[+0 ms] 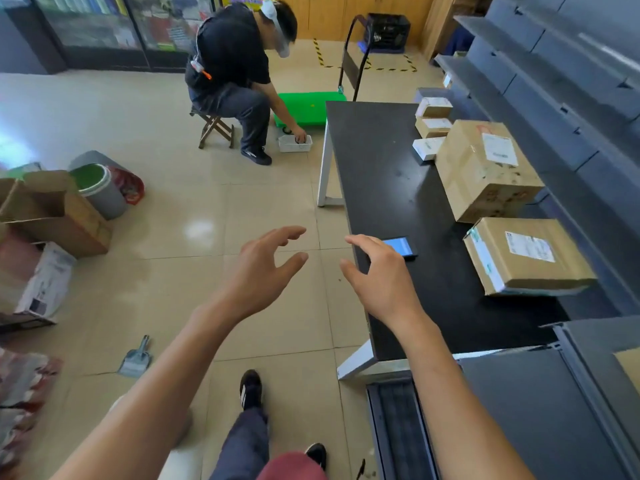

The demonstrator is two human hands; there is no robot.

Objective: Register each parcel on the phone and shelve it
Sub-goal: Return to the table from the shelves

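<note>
The black slab phone with a lit blue screen lies flat at the near left edge of the black-topped desk, long axis running ten to four o'clock. The right hand hovers over it, fingers apart and empty; the left hand likewise. Likely next: grip the phone, then scan the flat brown cardboard parcel at three o'clock.

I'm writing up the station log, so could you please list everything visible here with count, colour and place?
table: 1, black, right
cardboard parcels: 2 large brown, table's right side
small parcels: 3, brown and white, table's far end
phone: 1, screen lit, table's near edge
shelving: grey, far right
trolley: 1, green, behind table
seated person: 1, black shirt, on stool
white basket: 1, floor
bin: 1, grey, left
dustpan: 1, grey, floor
left hand: open, empty
right hand: open, beside phone
</note>
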